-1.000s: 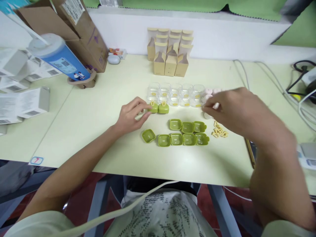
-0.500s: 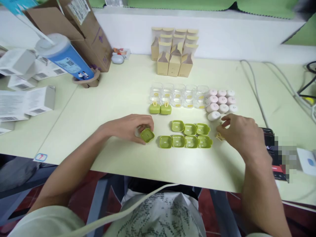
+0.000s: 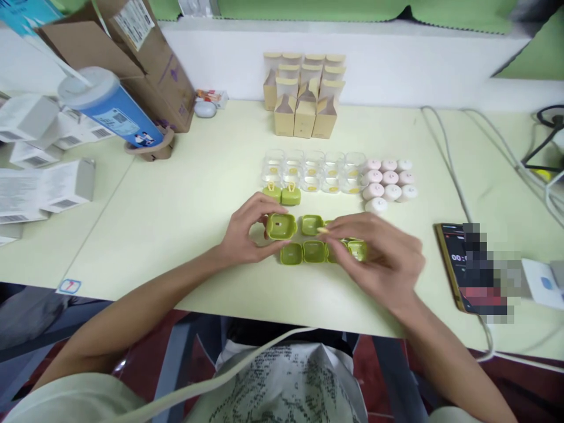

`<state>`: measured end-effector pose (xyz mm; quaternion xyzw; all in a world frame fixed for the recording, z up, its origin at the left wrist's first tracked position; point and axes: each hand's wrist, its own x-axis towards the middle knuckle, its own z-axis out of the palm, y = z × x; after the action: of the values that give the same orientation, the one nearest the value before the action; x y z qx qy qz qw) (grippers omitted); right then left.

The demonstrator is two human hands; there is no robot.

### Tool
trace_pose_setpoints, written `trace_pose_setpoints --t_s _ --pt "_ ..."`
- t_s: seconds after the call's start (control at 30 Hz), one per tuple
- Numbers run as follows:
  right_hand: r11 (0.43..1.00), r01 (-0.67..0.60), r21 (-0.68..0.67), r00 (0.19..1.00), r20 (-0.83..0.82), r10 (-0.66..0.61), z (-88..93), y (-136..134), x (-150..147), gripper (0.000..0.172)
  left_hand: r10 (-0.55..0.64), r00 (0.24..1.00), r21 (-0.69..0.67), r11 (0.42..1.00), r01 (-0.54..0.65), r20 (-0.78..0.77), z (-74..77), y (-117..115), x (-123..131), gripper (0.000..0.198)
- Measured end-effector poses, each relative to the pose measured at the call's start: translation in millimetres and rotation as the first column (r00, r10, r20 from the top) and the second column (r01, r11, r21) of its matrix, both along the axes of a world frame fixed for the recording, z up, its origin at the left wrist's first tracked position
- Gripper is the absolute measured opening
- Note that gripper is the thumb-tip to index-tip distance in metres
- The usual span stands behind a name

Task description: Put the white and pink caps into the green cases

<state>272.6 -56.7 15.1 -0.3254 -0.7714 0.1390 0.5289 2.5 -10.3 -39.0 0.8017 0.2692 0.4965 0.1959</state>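
Above table [image 3: 299,299], left hand [image 3: 244,235] grips green cup [image 3: 282,227], right hand [image 3: 382,257] pinching yellow piece [image 3: 323,231] nearer.

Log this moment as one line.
left hand: holds green container | right hand: pinches small yellow piece | nearby: other green containers | beyond: clear containers

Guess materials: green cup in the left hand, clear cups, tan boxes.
Green cup: probably molded plastic, semi-gloss; even color, smooth rounded walls, thin rim.
Clear cups: likely rigid clear plastic, glossy; see-through with bright edges, though glass isn't ruled out.
Tan boxes: seemingly thin paperboard, matte; folded edges, raised flaps, no shine.
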Motion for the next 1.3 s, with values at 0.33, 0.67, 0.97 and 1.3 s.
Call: trace_pose_setpoints --t_s 0.33,0.67,0.97,1.3 --pt "0.994 -0.052 0.094 0.999 0.014 0.051 -20.7 3.4 -33.2 0.023 -0.065 0.998 -0.026 0.998 0.066 0.015 5.5 -9.6 3.7 0.059" --pt "0.99 0.117 0.076 0.991 0.052 -0.121 -35.4 2.7 -44.5 0.014 -0.103 0.977 -0.45 0.876 0.177 0.184 -4.8 -7.6 4.5 0.063" --pt "0.985 0.161 0.065 0.986 0.028 -0.163 -36.4 1.5 -44.0 0.02 -0.102 0.962 -0.431 0.878 0.206 0.253 -11.7 -8.0 8.6 0.06" --pt "0.993 0.114 -0.036 0.993 -0.034 -0.115 -38.5 0.0 -43.4 0.018 -0.099 0.983 -0.35 0.925 0.15 0.157 -8.7 -8.9 10.0 0.056"
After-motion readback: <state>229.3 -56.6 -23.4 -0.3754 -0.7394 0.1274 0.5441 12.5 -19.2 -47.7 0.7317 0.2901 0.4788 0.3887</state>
